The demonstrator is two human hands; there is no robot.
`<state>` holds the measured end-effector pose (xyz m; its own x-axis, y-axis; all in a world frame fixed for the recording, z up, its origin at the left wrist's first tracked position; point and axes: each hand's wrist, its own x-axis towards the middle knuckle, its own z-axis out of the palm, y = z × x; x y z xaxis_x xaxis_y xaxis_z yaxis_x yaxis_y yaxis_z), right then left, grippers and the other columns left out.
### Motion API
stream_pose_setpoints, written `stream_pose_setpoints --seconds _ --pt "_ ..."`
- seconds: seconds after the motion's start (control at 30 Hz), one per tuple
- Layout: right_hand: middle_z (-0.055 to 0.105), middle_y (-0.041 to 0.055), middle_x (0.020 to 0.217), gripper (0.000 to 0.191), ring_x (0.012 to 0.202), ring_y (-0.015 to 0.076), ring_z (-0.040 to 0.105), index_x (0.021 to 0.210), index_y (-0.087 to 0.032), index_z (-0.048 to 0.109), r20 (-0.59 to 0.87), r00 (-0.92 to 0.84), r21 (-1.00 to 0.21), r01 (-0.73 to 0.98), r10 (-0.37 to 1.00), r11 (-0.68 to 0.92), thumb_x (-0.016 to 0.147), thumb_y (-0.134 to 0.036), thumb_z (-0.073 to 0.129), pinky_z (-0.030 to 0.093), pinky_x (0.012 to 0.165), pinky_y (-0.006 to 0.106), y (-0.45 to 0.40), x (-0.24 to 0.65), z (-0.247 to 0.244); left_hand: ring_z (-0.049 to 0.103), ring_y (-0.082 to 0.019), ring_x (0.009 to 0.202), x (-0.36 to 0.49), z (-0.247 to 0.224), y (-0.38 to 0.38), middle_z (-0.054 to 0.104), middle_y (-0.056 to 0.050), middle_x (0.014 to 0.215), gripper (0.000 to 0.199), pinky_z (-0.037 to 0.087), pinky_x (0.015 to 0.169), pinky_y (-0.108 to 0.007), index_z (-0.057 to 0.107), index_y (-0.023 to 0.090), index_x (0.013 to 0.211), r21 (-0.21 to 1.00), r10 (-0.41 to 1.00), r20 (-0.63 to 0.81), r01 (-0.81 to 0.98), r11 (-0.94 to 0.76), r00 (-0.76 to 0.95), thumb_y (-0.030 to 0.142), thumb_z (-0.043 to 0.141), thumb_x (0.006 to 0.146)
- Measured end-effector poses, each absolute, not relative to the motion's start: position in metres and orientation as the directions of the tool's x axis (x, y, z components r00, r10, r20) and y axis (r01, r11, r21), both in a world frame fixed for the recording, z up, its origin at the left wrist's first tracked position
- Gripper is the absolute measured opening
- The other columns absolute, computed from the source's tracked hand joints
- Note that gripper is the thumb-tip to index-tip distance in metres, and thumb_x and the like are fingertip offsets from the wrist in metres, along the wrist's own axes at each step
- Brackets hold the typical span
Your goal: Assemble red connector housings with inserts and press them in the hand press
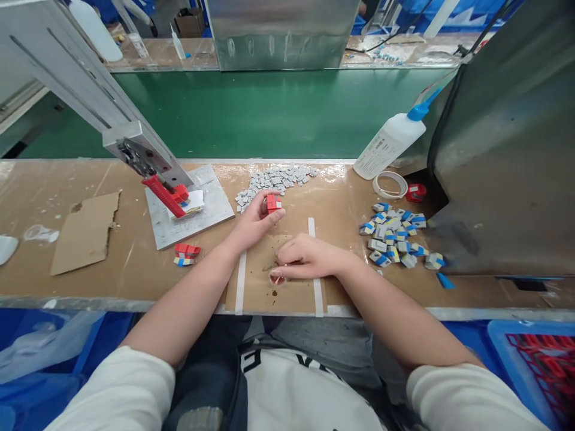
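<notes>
My left hand (258,220) grips a small red plastic block (272,203) between thumb and fingers, just in front of a heap of small grey flat pieces (278,181). Lower and to the right, my right hand (303,256) is closed, its fingertips at a small round clear dish (277,279) with something dark reddish in it. Whatever those fingers hold is hidden. Dark drops dot the cardboard (274,293) beside the dish. Left of my left forearm lies a red part with a blue, white and yellow end (186,254).
A toggle clamp with a red handle (164,196) stands on a metal plate (211,209) at the left. To the right are a pile of grey-blue-yellow blocks (395,233), a tape roll (390,185) and a tilted white bottle (389,143). Behind runs a green belt (269,114).
</notes>
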<state>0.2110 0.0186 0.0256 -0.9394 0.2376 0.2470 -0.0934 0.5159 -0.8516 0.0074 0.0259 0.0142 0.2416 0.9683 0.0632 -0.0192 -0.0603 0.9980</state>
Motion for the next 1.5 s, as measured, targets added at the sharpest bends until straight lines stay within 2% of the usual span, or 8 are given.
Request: stream_pose_setpoints --seconds 0.17,0.27,0.37,0.5,0.73,1.03,1.2,1.5 --pt "0.045 -0.0039 0.059 0.055 0.056 0.0097 0.04 0.063 -0.02 0.046 0.261 -0.913 -0.818 -0.037 0.313 0.573 0.111 -0.046 0.055 0.031 0.06 0.026 0.021 0.212 0.024 0.041 -0.006 0.05 0.005 0.015 0.029 0.061 0.004 0.091 0.062 0.032 0.047 -0.021 0.044 0.032 0.133 0.974 0.97 -0.001 -0.218 0.055 0.243 0.051 0.081 0.088" --pt "0.036 -0.0064 0.058 0.057 0.054 0.0086 0.032 0.062 -0.021 0.037 0.308 -0.877 -0.809 -0.039 0.368 0.586 0.11 -0.046 0.055 0.027 0.058 0.026 0.022 0.212 0.02 0.047 -0.005 0.051 0.005 0.019 0.028 0.065 0.002 0.092 0.067 0.033 0.047 -0.02 0.047 0.027 0.131 0.98 0.973 -0.014 -0.188 0.059 0.231 0.044 0.088 0.081" --pt "0.031 -0.007 0.057 0.059 0.053 0.0084 0.029 0.062 -0.021 0.033 0.374 -0.828 -0.798 -0.058 0.418 0.6 0.11 -0.047 0.055 0.025 0.056 0.026 0.024 0.212 0.019 0.047 -0.006 0.048 0.004 0.022 0.027 0.067 0.0 0.085 0.053 0.03 0.043 -0.021 0.056 0.02 0.115 0.99 0.973 -0.063 -0.112 0.09 0.221 0.05 0.084 0.082" --pt "0.032 -0.0061 0.057 0.061 0.052 0.0083 0.029 0.061 -0.021 0.033 0.46 -0.726 -0.805 -0.098 0.511 0.586 0.109 -0.051 0.057 0.026 0.054 0.027 0.026 0.212 0.022 0.039 -0.005 0.041 0.001 0.022 0.028 0.063 0.0 0.075 0.04 0.021 0.037 -0.022 0.062 0.016 0.096 0.978 0.964 -0.128 -0.132 0.162 0.234 0.052 0.073 0.082" --pt "0.036 -0.0049 0.054 0.064 0.05 0.0082 0.031 0.058 -0.021 0.034 0.531 -0.456 -0.84 -0.17 0.714 0.516 0.104 -0.053 0.063 0.028 0.051 0.026 0.027 0.215 0.028 0.03 -0.006 0.035 0.001 0.03 0.026 0.057 0.007 0.064 0.047 0.017 0.039 -0.019 0.055 0.024 0.122 0.963 0.958 -0.134 -0.194 0.186 0.252 0.058 0.063 0.09" --pt "0.041 -0.0031 0.054 0.061 0.05 0.0098 0.036 0.058 -0.021 0.038 0.655 -0.164 -0.738 0.069 0.737 0.671 0.105 -0.052 0.061 0.031 0.052 0.028 0.025 0.214 0.031 0.035 -0.008 0.037 0.006 0.029 0.019 0.049 0.002 0.054 0.072 0.02 0.038 -0.022 0.056 0.02 0.083 0.966 0.951 -0.258 0.019 0.259 0.169 0.09 0.042 0.093" --pt "0.045 -0.0025 0.055 0.056 0.051 0.0104 0.038 0.061 -0.022 0.042 0.693 -0.184 -0.68 0.154 0.697 0.717 0.107 -0.049 0.059 0.031 0.053 0.029 0.026 0.214 0.026 0.025 -0.006 0.039 0.011 0.036 0.015 0.048 0.005 0.064 0.053 0.016 0.039 -0.018 0.055 0.025 0.102 0.953 0.94 -0.298 -0.005 0.303 0.168 0.078 0.05 0.098" --pt "0.041 -0.0024 0.057 0.058 0.054 0.012 0.036 0.062 -0.022 0.041 0.594 -0.21 -0.73 0.266 0.777 0.63 0.107 -0.056 0.056 0.029 0.057 0.031 0.028 0.212 0.02 0.026 -0.008 0.042 0.011 0.029 0.016 0.044 0.004 0.07 0.033 0.015 0.04 -0.019 0.048 0.027 0.098 0.898 0.873 -0.439 0.152 0.414 0.215 0.059 0.046 0.104"
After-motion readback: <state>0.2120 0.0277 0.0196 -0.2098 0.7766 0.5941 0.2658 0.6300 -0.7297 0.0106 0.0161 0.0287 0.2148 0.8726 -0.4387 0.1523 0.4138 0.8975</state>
